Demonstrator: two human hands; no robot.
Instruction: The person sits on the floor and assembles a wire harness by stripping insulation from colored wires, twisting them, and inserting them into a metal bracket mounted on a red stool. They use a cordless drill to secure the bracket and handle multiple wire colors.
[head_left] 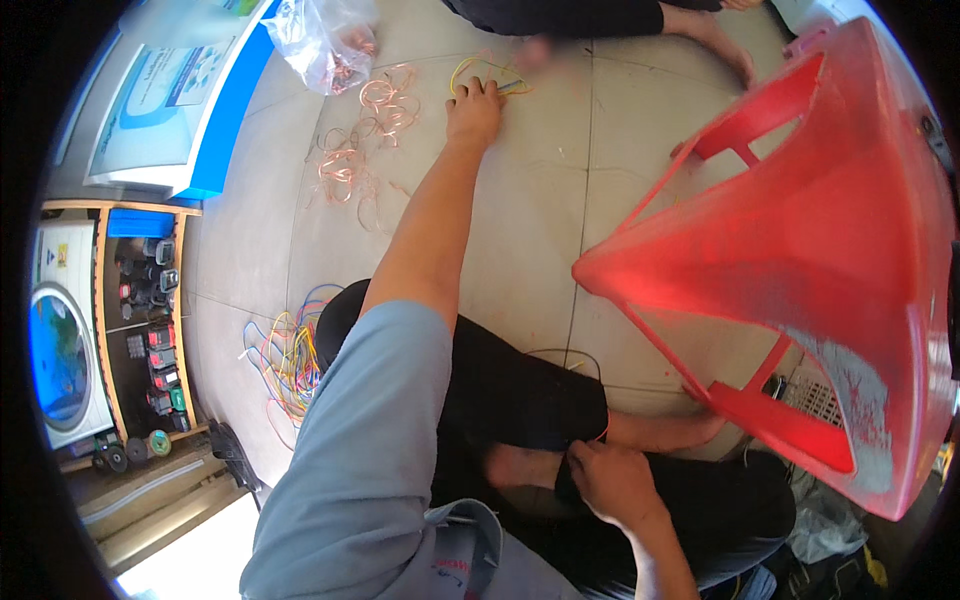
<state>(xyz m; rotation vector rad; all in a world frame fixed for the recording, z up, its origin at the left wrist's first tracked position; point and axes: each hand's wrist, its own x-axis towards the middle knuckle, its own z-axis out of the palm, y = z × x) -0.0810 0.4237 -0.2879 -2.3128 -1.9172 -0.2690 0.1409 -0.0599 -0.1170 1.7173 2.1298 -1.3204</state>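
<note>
My left hand [474, 115] stretches far forward over the tiled floor, its fingers apart at a small loop of yellow wire [462, 72]. Whether the fingertips grip any strand is hard to see. Beside that hand lie loose coils of bare copper wire [342, 172]. My right hand [612, 482] is closed above my folded legs, close to my bare foot and a thin orange strand [606, 428]. What its fingers hold, if anything, is hidden. A tangled bundle of coloured insulated wires [290, 365] rests on the floor left of my knee.
A red plastic stool [760, 240] lies on its side at the right. A clear plastic bag [322, 45] with copper wire stands at the far left. Another person's leg [705, 35] is at the far edge. Wooden shelving [104, 320] with tools and batteries lines the left.
</note>
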